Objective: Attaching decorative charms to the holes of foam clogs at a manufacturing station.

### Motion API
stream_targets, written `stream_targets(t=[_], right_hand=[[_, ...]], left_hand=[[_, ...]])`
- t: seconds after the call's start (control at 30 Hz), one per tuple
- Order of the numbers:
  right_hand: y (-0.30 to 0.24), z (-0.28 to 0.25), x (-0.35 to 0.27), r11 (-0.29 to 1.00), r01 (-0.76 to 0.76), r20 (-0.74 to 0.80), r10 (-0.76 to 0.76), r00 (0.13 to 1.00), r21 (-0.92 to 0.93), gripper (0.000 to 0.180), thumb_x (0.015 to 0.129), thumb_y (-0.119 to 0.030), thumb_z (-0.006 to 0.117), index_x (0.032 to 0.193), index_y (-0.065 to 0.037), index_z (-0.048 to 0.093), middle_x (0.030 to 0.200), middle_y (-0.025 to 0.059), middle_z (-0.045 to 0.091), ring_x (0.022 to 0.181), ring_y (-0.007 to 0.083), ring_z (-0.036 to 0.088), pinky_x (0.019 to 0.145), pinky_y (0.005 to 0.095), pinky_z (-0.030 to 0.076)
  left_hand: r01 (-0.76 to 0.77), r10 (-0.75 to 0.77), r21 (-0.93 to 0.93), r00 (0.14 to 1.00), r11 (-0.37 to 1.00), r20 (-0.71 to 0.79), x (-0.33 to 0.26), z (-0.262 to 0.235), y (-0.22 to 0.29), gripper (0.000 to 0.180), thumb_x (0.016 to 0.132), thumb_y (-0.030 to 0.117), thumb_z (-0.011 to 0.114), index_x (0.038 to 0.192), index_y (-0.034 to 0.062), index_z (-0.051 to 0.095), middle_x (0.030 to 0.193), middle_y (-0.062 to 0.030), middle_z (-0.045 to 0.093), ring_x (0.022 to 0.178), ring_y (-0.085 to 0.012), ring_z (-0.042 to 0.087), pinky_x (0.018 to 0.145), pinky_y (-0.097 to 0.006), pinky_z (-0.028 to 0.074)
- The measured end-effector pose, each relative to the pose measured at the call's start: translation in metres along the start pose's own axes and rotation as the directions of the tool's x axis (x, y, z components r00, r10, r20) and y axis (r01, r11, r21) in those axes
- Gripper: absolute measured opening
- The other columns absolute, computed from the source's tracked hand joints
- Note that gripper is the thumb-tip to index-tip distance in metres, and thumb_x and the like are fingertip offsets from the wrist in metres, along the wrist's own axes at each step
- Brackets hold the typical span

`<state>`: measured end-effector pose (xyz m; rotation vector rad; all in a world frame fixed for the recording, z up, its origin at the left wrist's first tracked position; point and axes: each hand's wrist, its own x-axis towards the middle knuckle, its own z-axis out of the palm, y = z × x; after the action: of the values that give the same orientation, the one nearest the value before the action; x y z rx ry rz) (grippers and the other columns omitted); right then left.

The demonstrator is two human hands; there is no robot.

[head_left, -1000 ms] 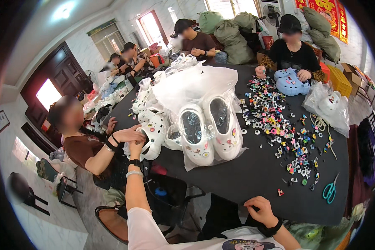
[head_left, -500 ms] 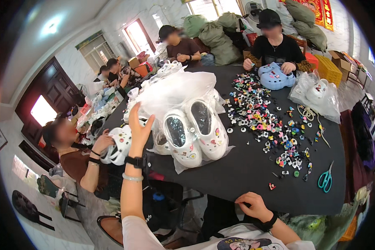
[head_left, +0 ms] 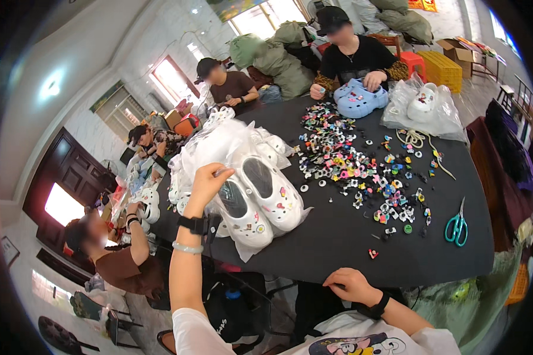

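Presently the left hand pinches the clear plastic bag above the white clogs near the table edge, right hand loosely curled, empty; a slipped pinch risks dragging the clogs off.

The clear plastic bag veils the far white clogs beneath it. The scattered shoe charms are too small to tell apart. The left hand hides its fingertips in the plastic.
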<state>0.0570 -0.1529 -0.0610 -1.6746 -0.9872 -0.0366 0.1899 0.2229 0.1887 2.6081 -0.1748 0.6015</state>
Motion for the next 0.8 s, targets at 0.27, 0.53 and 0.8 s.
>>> stream_targets(t=[0.27,0.53,0.8], right_hand=[[0.000,0.000,-0.003,0.999,-0.025,-0.020,0.025,0.999,0.036,0.013,0.081,-0.005,0.067,0.093,-0.007,0.071,0.090,0.0083,0.070,0.083,0.0281,0.067,0.074,0.0374,0.053],[0.022,0.010,-0.011,0.878,-0.212,-0.055,0.259,0.964,0.429,0.045,0.089,-0.009,0.070,0.129,-0.001,0.051,0.101,0.0089,0.068,0.092,0.0186,0.068,0.083,0.0323,0.053],[0.022,-0.011,-0.005,0.224,-0.185,0.018,0.589,0.808,0.957,0.057,0.103,-0.019,0.054,0.151,-0.008,0.026,0.146,0.0074,0.044,0.128,0.0187,0.049,0.103,0.0366,0.047]], left_hand=[[0.269,-0.401,-0.719,0.916,0.640,-0.014,-0.032,-0.013,0.034,0.026,0.093,0.022,0.070,0.100,-0.0033,0.069,0.063,0.0081,0.048,0.054,-0.0035,0.040,0.054,-0.020,0.032],[0.519,-0.401,-0.840,0.744,-0.158,0.535,-0.099,0.008,0.093,0.037,0.098,0.019,0.057,0.126,-0.0041,0.053,0.089,-0.0027,0.062,0.080,-0.0146,0.058,0.077,-0.035,0.049],[0.641,-0.242,-0.767,0.741,-0.025,0.627,-0.198,0.017,0.102,0.055,0.084,-0.002,0.059,0.138,-0.0034,0.048,0.127,-0.0170,0.060,0.111,-0.0284,0.063,0.101,-0.049,0.049]])
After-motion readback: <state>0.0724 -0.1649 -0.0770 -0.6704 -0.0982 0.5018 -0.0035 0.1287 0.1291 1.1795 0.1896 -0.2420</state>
